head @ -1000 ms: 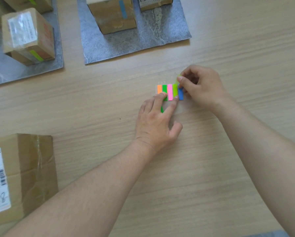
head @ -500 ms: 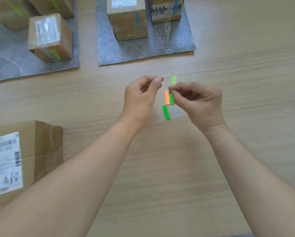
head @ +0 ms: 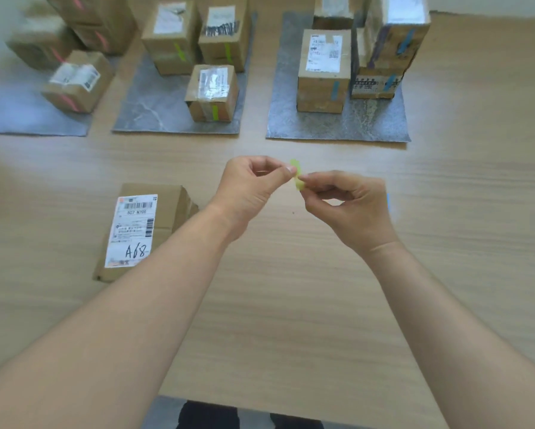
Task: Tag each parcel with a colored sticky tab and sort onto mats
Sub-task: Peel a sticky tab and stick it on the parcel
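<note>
Tab (head: 296, 178), yellow-green, held in the air above the table (head: 291, 305). Left hand (head: 253, 184) pinches its upper end, right hand (head: 346, 205) its lower end; remaining fingers curled. Parcel (head: 145, 230) marked A68 lies flat on the table, left of the left forearm, off the mats. Beyond, 3 mats: left mat (head: 27, 119) with pink-tagged boxes (head: 77, 82), middle mat (head: 154, 109) with green-tagged boxes (head: 212, 94), right mat (head: 368, 125) with blue-tagged boxes (head: 323, 72).
</note>
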`<state>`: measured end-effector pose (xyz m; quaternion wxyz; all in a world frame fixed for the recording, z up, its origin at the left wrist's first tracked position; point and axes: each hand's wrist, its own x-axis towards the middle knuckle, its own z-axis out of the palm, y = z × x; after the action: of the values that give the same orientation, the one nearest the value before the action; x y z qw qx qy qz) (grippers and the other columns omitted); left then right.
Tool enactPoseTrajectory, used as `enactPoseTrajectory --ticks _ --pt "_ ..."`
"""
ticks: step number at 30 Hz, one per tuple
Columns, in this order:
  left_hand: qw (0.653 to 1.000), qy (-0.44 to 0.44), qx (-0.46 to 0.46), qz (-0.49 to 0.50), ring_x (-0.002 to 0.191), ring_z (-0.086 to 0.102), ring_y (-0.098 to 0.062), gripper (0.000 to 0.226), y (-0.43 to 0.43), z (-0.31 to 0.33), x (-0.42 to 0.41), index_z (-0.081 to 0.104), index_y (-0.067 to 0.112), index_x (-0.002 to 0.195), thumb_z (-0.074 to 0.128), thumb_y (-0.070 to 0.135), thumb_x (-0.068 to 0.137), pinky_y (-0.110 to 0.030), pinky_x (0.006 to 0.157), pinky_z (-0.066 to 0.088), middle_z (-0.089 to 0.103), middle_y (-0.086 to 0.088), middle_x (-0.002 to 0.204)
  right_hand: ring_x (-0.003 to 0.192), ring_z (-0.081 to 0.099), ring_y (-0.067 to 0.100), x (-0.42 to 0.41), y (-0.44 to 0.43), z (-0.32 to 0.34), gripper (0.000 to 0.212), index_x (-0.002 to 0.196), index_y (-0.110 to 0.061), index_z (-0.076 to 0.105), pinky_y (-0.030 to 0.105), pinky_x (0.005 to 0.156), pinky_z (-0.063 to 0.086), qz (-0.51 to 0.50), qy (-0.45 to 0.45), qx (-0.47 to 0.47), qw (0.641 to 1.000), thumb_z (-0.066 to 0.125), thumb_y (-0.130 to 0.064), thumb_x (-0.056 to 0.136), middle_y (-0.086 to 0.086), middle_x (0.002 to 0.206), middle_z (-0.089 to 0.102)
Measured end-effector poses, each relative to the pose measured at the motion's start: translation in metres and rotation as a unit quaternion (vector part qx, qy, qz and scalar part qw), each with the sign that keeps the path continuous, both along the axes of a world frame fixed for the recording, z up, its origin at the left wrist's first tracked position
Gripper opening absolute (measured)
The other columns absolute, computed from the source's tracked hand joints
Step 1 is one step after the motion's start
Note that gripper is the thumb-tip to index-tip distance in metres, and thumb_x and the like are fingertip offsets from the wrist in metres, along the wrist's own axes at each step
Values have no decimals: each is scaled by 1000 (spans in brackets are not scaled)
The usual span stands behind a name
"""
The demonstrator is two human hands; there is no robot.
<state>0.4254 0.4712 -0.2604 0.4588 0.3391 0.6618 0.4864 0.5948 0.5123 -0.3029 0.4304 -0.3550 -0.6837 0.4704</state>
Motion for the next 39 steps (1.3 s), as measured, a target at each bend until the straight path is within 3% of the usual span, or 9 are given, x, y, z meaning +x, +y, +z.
enactPoseTrajectory --ticks 5,7,10,16,21,25,30,35,39 --pt "996 74 -11 44 76 62 -11 13 -46 16 -54 72 20 76 77 24 87 -42 94 54 68 6 79 85 75 21 -43 -22 16 39 126 -16 69 36 80 61 27 5 -35 999 70 0 90 2 91 78" --pt "994 88 -26 57 74 64 -14 13 -67 23 -77 70 20 78 76 25 89 -34 85 59 68 4 84 83 75 21 -65 -35 20 39 129 -21 66 42 80 62 30 -12 -49 998 67 -4 93 0 98 76" --pt "992 98 -32 66 70 61 -17 11 -93 28 -108 68 16 83 73 21 91 -17 62 51 65 0 88 81 74 20 -97 -59 22 35 126 -25 66 47 79 61 33 -27 -75 996 63 -8 96 -2 103 73" --pt "991 124 -39 35 58 59 -11 11 -144 22 -162 68 17 86 74 25 91 -10 54 45 65 7 84 89 67 8 -152 -115 21 28 116 -19 72 20 76 55 38 -101 -41 993 62 -4 95 -7 111 71" --pt "995 96 -31 -13 59 51 -13 14 -185 6 -190 69 13 85 74 25 91 -10 48 38 58 16 65 111 65 9 -174 -157 3 35 111 -16 77 29 87 55 52 -186 62 979 59 4 88 -3 119 69" --pt "995 91 -28 -22 49 35 -6 13 -212 -19 -202 73 19 79 77 29 87 -14 48 31 43 18 45 124 59 22 -182 -183 -4 35 120 -22 75 42 93 54 98 -338 101 931 53 -16 94 -3 140 61" --pt "996 81 -19 -27 58 51 -10 9 -238 -50 -196 78 22 79 76 24 87 -28 59 45 73 -4 72 143 44 22 -187 -192 4 45 134 -19 67 42 105 47 141 -438 102 882 54 -4 94 -2 156 48" --pt "994 101 -45 -14 46 46 0 14 -250 -73 -173 78 20 76 72 18 89 -23 55 42 71 9 64 153 27 15 -196 -184 24 52 145 -24 56 31 112 35 210 -538 112 809 41 -3 101 -6 165 30" --pt "991 115 -66 24 41 42 -1 20 -251 -78 -156 76 20 70 71 17 89 -22 53 35 60 16 50 152 28 20 -200 -183 30 53 147 -26 53 32 112 34 228 -571 116 780 38 -3 102 -4 166 27"
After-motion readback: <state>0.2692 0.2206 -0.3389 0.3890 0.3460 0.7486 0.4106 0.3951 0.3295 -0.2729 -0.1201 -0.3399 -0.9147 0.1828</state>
